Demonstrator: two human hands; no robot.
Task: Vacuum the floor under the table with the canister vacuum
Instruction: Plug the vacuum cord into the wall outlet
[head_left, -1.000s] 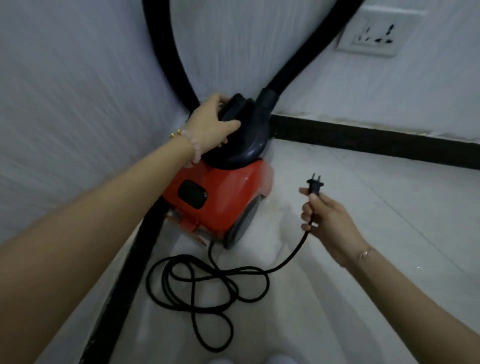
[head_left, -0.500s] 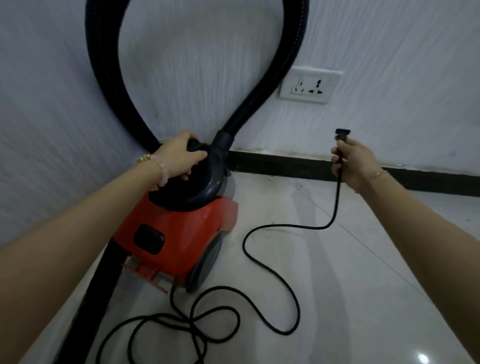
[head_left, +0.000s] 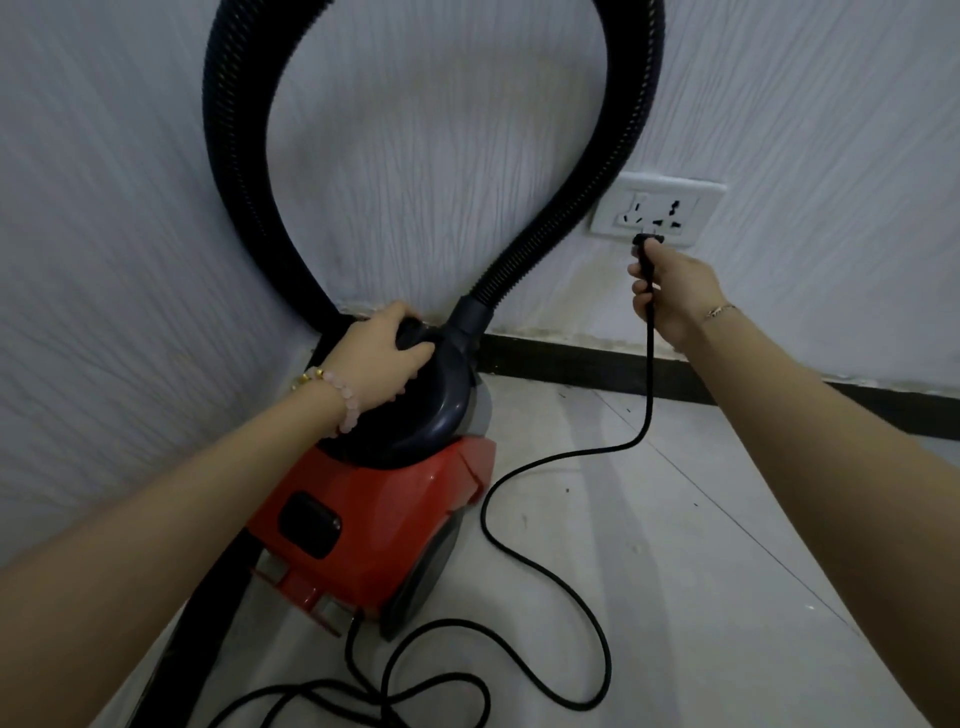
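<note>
A red and black canister vacuum (head_left: 379, 514) stands on the pale tiled floor in the room's corner. Its ribbed black hose (head_left: 561, 213) loops up the wall and back down behind it. My left hand (head_left: 376, 358) grips the black handle on top of the canister. My right hand (head_left: 670, 291) is closed around the black plug (head_left: 644, 241), whose prongs sit right at the lower slots of the white wall socket (head_left: 657, 210). The black power cord (head_left: 519, 551) hangs from the plug and runs across the floor to coils behind the vacuum.
White textured walls meet at the corner behind the vacuum, with a dark skirting board (head_left: 675, 371) along their base. Loops of cord (head_left: 363, 696) lie on the tiles near the bottom edge. Bare floor (head_left: 701, 545) spreads to the right.
My right hand has carried the plug up from above the floor to the wall socket. My left hand has stayed on the vacuum's handle, and the view has tilted upward.
</note>
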